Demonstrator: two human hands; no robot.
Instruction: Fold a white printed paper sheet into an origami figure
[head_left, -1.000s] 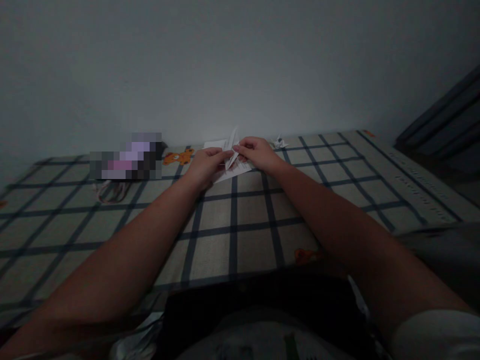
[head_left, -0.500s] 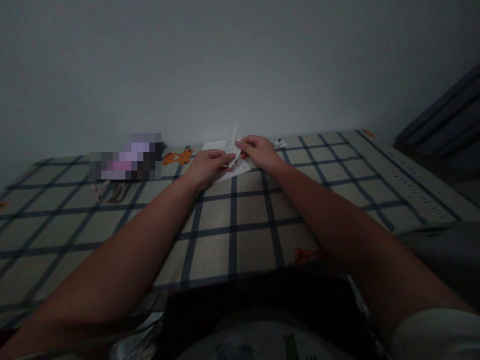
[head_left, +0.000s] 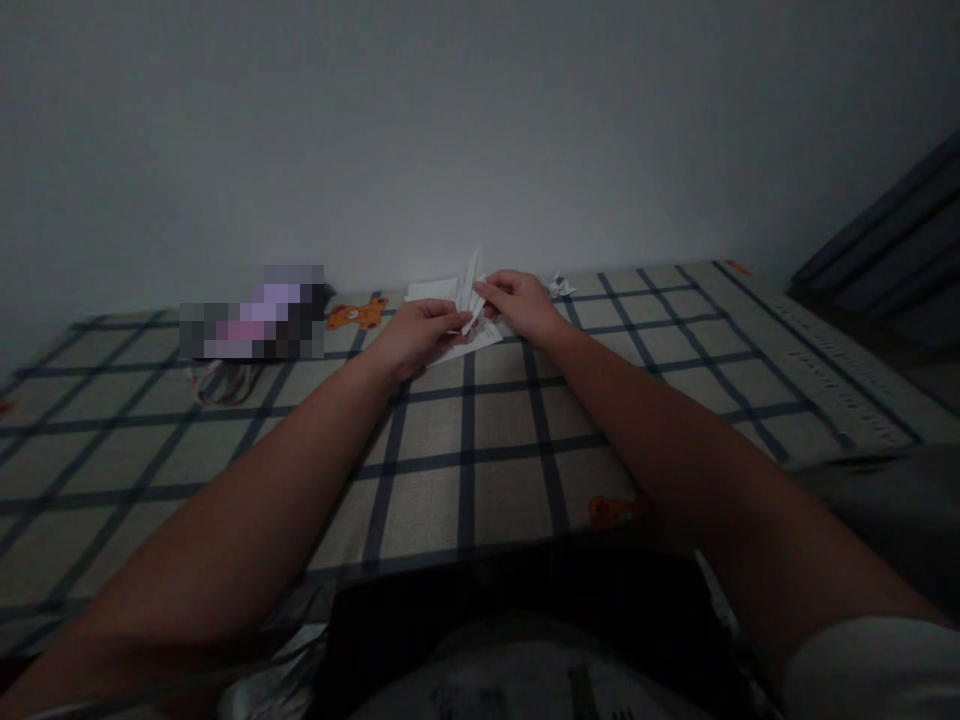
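A narrow piece of folded white paper (head_left: 471,290) is held between my two hands, one point of it sticking up. My left hand (head_left: 420,335) pinches its lower left side, thumb on top. On the right side, my right hand (head_left: 521,300) grips it between thumb and fingers. Beneath the hands, flat white sheets of paper (head_left: 469,345) with printed or written marks lie on the cloth. A small folded white paper figure (head_left: 560,287) stands just right of my right hand. The fingertips under the paper are partly hidden.
A checked tablecloth (head_left: 427,510) with bear prints covers the table, which meets a plain wall (head_left: 480,130). At left lies a blurred purple and dark item (head_left: 262,315) with a pale cord loop (head_left: 225,383) beside it. A dark curtain-like cloth (head_left: 892,240) hangs at right.
Both hands keep their pinch on the folded paper. It has shifted very slightly to the right; otherwise the scene looks the same.
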